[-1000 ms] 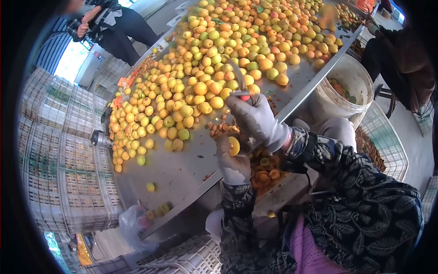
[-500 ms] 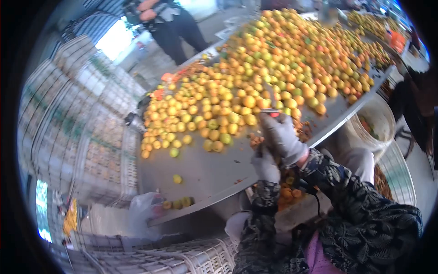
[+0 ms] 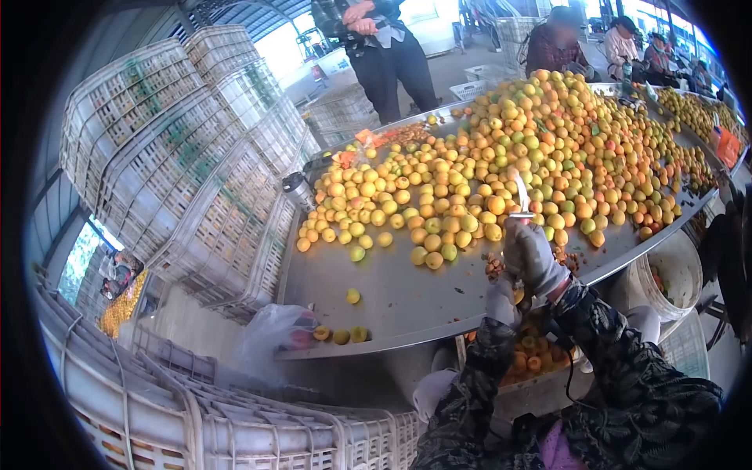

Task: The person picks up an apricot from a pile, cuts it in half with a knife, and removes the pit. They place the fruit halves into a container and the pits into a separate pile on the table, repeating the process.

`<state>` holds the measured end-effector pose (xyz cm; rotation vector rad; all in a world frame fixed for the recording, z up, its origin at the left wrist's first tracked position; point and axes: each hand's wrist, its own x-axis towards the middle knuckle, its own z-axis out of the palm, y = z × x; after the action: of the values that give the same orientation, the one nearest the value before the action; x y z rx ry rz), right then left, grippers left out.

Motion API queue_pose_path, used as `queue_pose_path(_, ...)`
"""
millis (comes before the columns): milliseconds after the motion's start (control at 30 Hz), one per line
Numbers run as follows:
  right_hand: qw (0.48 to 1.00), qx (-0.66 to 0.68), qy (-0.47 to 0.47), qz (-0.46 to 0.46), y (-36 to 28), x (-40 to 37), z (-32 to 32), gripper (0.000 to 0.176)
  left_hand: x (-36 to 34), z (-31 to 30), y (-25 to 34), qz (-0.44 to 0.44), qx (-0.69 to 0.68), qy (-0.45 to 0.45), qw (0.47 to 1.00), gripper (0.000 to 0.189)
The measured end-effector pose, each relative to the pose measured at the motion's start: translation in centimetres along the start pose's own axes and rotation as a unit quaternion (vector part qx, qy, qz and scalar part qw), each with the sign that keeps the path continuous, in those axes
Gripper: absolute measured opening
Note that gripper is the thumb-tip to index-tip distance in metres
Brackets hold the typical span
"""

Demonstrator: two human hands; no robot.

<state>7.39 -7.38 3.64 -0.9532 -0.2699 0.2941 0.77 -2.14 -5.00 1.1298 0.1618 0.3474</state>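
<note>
My right hand [image 3: 536, 258], in a grey glove, is closed round the handle of a knife [image 3: 522, 193] whose blade points up and away over the fruit. Just below and to its left is my left hand [image 3: 502, 301], gloved too, with its fingers curled close against the right one. A bit of orange shows between the two hands, too small to tell what it is. Beyond them, a large heap of yellow-orange fruit [image 3: 501, 157] lies on the metal table [image 3: 392, 290]. Small brown pieces [image 3: 495, 266] lie at the heap's near edge.
Stacked white crates [image 3: 180, 172] stand at the left, more crates [image 3: 274, 439] at the lower left. A dark cup [image 3: 298, 190] and a plastic bag [image 3: 274, 335] are at the table's left. A white bucket [image 3: 670, 274] stands right. People [image 3: 388, 59] are beyond the table.
The camera view has turned, so the table, heap and crates sit further right in the frame and more of the background shows. Both hands remain close together, the knife still in the right one.
</note>
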Motion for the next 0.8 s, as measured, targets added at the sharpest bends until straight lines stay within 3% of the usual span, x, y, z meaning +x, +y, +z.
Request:
queue_pose_path(33,0.995,-0.072,-0.039,-0.066,-0.7,-0.4,1.8,0.024,0.2,0.2,-0.4,0.004,-0.052,0.058,0.997,0.014)
queue_pose_path(67,0.982,-0.181,-0.017,-0.056,-1.5,-2.5,2.9,0.022,1.4,-0.4,-0.8,-0.208,-0.223,0.069,0.950,0.012)
queue_pose_path(100,0.981,-0.189,-0.043,-0.022,-1.7,-2.7,2.9,0.024,2.1,-1.7,-2.7,-0.209,-0.224,0.068,0.949,0.012)
queue_pose_path(133,0.989,-0.142,-0.046,0.005,-2.3,-2.9,3.1,0.024,2.5,-3.5,-5.1,-0.022,0.017,0.008,1.000,0.012)
queue_pose_path(167,0.994,-0.093,-0.048,0.031,-2.7,-3.0,3.4,0.024,2.7,-4.9,-6.8,0.166,0.257,-0.054,0.951,0.013)
queue_pose_path(200,0.991,-0.089,-0.096,0.024,-2.7,-3.0,3.3,0.024,2.6,-5.6,-7.4,0.246,0.508,-0.104,0.819,0.019)
queue_pose_path(233,0.986,-0.085,-0.139,0.016,-2.8,-3.0,3.0,0.024,1.8,-5.0,-4.5,0.240,0.505,-0.113,0.821,0.019)
queue_pose_path(300,0.983,-0.007,-0.159,0.090,-2.1,-2.6,1.8,0.021,-0.4,-3.0,4.9,0.121,0.573,-0.322,0.744,0.034)
queue_pose_path(333,0.984,0.043,-0.153,0.076,-1.8,-2.8,1.8,0.023,-0.5,-3.4,4.3,0.114,0.565,-0.343,0.742,0.034)
queue_pose_path(367,0.975,0.067,-0.150,0.149,-1.7,-2.8,1.8,0.023,-0.7,-3.9,2.7,0.165,0.551,-0.284,0.767,0.032)
queue_pose_path(433,0.980,0.053,-0.165,0.099,-1.9,-2.7,2.2,0.025,-1.4,-4.8,0.1,0.255,0.514,-0.154,0.805,0.028)
queue_pose_path(467,0.992,0.058,-0.096,0.066,-1.9,-2.7,2.5,0.028,-0.9,-5.1,1.6,0.242,0.455,-0.208,0.832,0.028)
queue_pose_path(500,0.978,0.152,-0.137,0.037,-1.1,-2.0,1.4,0.029,0.1,-4.4,3.6,0.232,0.391,-0.257,0.852,0.030)
queue_pose_path(533,0.987,0.127,-0.101,0.000,-1.3,-1.9,1.3,0.026,-0.5,-2.8,5.2,0.225,0.385,-0.265,0.855,0.030)
queue_pose_path(600,0.993,0.097,-0.061,-0.035,-2.0,-1.7,1.0,0.023,-1.7,-0.1,8.1,0.096,0.296,-0.112,0.944,0.023)
queue_pose_path(667,0.996,0.016,0.079,-0.031,-2.2,-1.3,1.1,0.024,-1.5,-0.4,8.0,0.130,0.331,-0.119,0.927,0.017)
queue_pose_path(733,0.993,0.006,0.105,-0.049,-1.9,-1.1,2.0,0.023,-1.1,-0.6,7.2,0.166,0.368,-0.125,0.906,0.011)
queue_pose_path(767,0.989,-0.004,0.129,-0.067,-1.7,-1.2,2.5,0.023,-0.4,-1.0,5.6,0.071,0.205,-0.102,0.971,0.011)
queue_pose_path(800,0.988,-0.003,0.136,-0.070,-1.9,-1.6,3.0,0.020,0.3,-1.4,4.2,-0.027,0.033,-0.074,0.996,0.014)
